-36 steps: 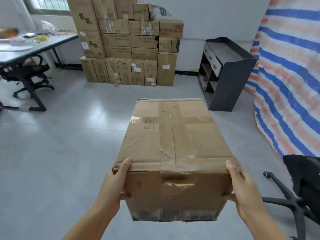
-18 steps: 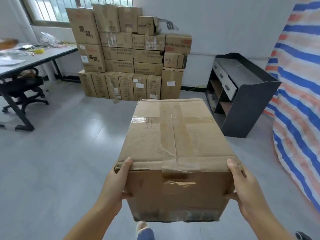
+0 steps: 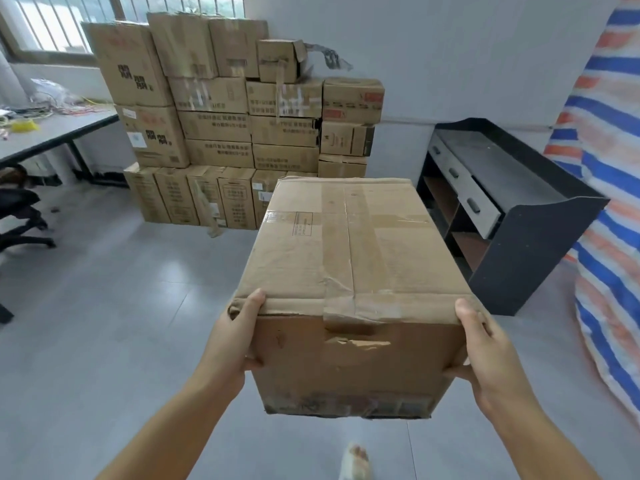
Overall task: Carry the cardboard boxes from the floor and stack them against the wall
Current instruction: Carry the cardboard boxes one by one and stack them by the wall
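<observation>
Head view shows the stack of cardboard boxes (image 3: 239,126) against the wall much larger and nearer than it was 1 second ago, and the black shelf unit (image 3: 512,216) has slid closer on the right, so the person has walked forward across the grey floor (image 3: 104,323) with the load. The carried cardboard box (image 3: 349,271) sits in the same place in the frame, held out in front at about waist level, clear of the floor and well apart from the stack. The left hand (image 3: 235,337) grips its near left corner, thumb on the top edge and fingers curled round the side; the right hand (image 3: 485,351) clamps the near right corner the same way. Neither grip has shifted. A foot (image 3: 353,462) shows below the box, mid-stride. In my judgement this is the carrying step, more than halfway to the wall, with placing on the stack not yet begun. The tabletop (image 3: 62,129) at left lies off the path.
</observation>
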### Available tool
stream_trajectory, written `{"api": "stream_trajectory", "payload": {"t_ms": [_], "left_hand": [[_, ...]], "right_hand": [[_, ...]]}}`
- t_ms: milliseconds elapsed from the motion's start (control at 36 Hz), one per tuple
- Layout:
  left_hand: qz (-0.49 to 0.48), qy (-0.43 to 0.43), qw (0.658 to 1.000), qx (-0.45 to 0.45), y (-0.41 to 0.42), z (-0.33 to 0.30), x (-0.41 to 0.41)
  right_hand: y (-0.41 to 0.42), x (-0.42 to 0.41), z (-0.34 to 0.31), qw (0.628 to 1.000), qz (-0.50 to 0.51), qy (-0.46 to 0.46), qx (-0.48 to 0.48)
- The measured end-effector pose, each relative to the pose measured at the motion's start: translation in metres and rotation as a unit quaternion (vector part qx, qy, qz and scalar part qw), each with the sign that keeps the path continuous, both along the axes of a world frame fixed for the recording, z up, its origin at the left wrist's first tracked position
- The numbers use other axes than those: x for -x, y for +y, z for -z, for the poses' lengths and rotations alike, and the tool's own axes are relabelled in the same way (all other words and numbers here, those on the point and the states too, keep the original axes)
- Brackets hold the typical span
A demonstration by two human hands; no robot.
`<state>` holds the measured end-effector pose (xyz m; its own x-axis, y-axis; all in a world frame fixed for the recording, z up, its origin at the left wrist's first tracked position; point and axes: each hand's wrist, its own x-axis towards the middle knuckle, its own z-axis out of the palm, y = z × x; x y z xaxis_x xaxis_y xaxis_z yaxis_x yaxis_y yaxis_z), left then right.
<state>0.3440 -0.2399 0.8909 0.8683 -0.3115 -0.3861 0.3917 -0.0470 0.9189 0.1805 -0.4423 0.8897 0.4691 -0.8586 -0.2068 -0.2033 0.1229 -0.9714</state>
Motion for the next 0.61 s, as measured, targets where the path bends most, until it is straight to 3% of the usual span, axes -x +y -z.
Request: {"api": "stream_trajectory", "payload": {"t_ms": [306, 611], "left_hand": [[-0.022, -0.023, 0.999, 0.014, -0.163, 0.002, -0.182], [-0.048, -0.044, 0.996, 0.054, -0.319, -0.034, -0.366]], "right_hand": [[-0.178, -0.187, 0.012, 0.999, -0.011, -0.016, 0.031], [-0.337, -0.374, -0.028, 0.997, -0.021, -0.047, 0.064]]}}
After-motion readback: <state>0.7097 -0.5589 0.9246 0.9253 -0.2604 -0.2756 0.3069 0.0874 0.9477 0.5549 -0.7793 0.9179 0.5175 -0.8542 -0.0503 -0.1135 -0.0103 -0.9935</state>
